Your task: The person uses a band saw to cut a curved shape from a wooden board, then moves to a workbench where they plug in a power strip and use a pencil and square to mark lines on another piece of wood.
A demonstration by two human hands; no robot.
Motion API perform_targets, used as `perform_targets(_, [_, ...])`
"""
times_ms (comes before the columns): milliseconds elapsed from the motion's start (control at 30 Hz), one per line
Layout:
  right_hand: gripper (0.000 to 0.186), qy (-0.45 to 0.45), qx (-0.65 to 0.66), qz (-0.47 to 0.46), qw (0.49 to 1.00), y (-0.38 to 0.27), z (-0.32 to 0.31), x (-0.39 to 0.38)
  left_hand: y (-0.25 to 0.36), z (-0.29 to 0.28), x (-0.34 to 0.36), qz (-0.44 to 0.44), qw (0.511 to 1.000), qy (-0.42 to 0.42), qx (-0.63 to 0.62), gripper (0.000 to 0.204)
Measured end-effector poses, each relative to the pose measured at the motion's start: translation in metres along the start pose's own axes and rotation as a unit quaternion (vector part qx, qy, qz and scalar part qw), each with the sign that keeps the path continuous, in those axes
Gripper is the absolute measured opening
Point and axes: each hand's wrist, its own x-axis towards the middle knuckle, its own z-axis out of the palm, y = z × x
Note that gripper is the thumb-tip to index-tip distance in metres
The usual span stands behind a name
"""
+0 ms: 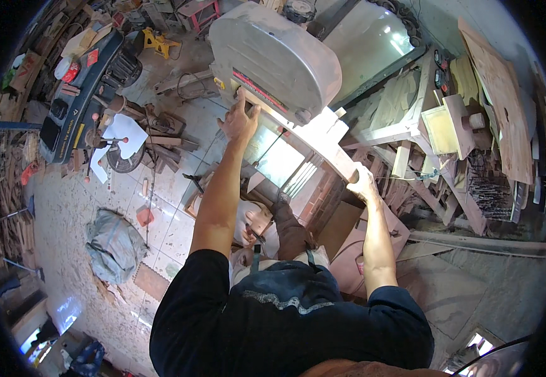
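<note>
A long pale wooden board runs diagonally beneath the grey housing of a band saw, over a brightly lit work surface. My left hand is at the board's far left portion, beside the red strip on the housing, fingers bent against the wood. My right hand grips the board's near right end with fingers wrapped round it. The saw blade is hard to make out, and the housing hides part of the board.
A drill press lies along the left. A grey sack and scattered offcuts are on the tiled floor. Stacked timber and a wooden frame crowd the right side; a leaning plywood sheet stands behind them.
</note>
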Motion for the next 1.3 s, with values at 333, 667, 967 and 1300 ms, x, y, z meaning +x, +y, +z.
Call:
perform_targets(333, [0.066, -0.006, 0.001, 0.011, 1.000, -0.002, -0.002, 0.001, 0.000, 0.001, 0.001, -0.001, 1.000, -0.006, 0.006, 0.077])
perform_targets(667, [0.067, -0.005, 0.003, 0.000, 1.000, 0.001, -0.002, 0.003, -0.001, 0.004, 0.002, -0.001, 1.000, 0.007, 0.000, 0.077])
perform_targets(967, [0.068, -0.007, 0.003, 0.020, 1.000, 0.000, -0.004, 0.004, 0.000, 0.004, 0.001, 0.001, 1.000, 0.016, 0.002, 0.076])
perform_targets(1300, [0.069, 0.042, 0.011, 0.128, 0.991, 0.003, -0.017, -0.018, -0.008, 0.015, 0.010, 0.007, 0.999, 0.037, -0.034, 0.076])
